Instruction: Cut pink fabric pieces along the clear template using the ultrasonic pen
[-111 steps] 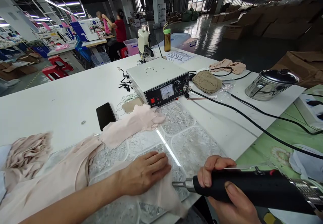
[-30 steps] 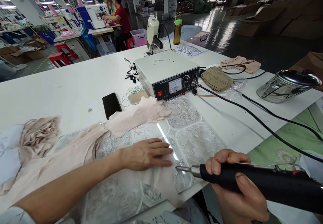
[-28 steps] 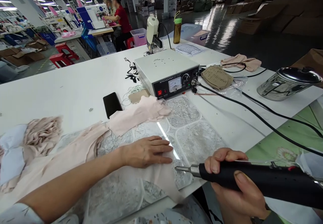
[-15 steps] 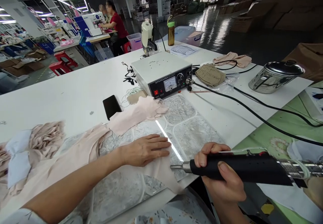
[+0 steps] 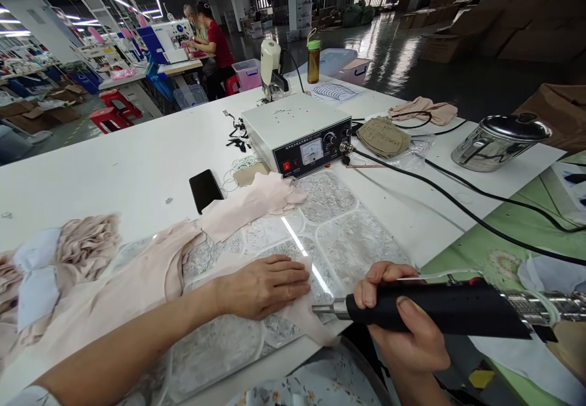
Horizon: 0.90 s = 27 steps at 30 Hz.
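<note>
My left hand (image 5: pixel 263 287) lies flat, fingers stretched out, on a thin pale pink fabric piece (image 5: pixel 306 320) over the marbled mat (image 5: pixel 220 348). A corner of that fabric hangs toward the table's front edge. In my right hand (image 5: pixel 407 320) is a black handheld ultrasonic welder (image 5: pixel 439 305), my fingers wrapped around its body. Its metal tip points left and meets the fabric's right edge, just beside my left fingertips; whether it presses on the cloth I cannot tell. More pink fabric pieces (image 5: pixel 251 204) lie above my left hand, and a long stack (image 5: pixel 123 278) spreads to its left.
A control box (image 5: pixel 297 128) with a dial stands behind the mat, its black cable (image 5: pixel 439 189) running right. Around it are a phone (image 5: pixel 206 190), brown card templates (image 5: pixel 383 136), a steel mug (image 5: pixel 499 143) and a bottle (image 5: pixel 314 63). Two people sit at a sewing machine (image 5: pixel 169 43) far back.
The pink fabric under my left hand has shifted, its edge now showing past the fingertips. My left hand has moved slightly. The welder stays in nearly the same place; the view has shifted a little.
</note>
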Each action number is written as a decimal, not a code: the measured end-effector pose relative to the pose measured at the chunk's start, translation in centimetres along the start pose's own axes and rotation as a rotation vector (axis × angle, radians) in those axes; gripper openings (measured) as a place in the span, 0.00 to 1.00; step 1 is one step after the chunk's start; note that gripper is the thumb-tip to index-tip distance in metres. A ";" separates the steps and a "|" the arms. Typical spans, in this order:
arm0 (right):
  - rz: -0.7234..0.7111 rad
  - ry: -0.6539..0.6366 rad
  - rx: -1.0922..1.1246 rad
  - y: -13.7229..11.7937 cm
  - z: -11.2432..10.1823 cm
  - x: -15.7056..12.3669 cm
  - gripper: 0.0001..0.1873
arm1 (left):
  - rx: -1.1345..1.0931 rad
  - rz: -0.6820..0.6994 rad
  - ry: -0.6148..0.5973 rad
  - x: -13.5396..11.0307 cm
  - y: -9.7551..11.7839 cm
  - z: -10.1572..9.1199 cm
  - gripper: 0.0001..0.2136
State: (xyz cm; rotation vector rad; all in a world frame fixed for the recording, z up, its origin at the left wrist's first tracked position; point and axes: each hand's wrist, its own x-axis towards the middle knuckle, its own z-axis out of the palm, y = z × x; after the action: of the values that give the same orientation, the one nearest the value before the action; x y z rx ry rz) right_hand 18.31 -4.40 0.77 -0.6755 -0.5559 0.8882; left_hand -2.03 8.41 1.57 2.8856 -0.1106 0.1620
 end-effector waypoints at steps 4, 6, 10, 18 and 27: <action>-0.002 -0.011 -0.009 -0.1 0.1 0.0 0.07 | -0.003 -0.006 -0.007 -0.1 0.0 0.0 0.15; -0.001 -0.013 -0.011 -0.2 0.2 -0.1 0.07 | -0.006 -0.005 -0.004 -0.1 0.0 0.1 0.15; 0.006 -0.020 -0.016 -0.2 0.3 -0.1 0.07 | -0.015 -0.001 0.012 -0.2 0.0 0.3 0.15; 0.002 -0.021 -0.052 -0.3 0.4 -0.1 0.07 | -0.028 -0.001 0.042 -0.4 -0.1 0.5 0.14; -0.041 0.017 -0.110 -0.8 0.2 0.2 0.07 | -0.011 0.004 0.017 -0.5 -0.2 0.6 0.15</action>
State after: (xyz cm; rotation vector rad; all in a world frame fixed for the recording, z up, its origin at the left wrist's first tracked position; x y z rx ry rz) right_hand 18.65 -4.52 1.51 -0.7680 -0.6041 0.8171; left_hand -2.50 8.45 0.87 2.8724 -0.1145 0.1862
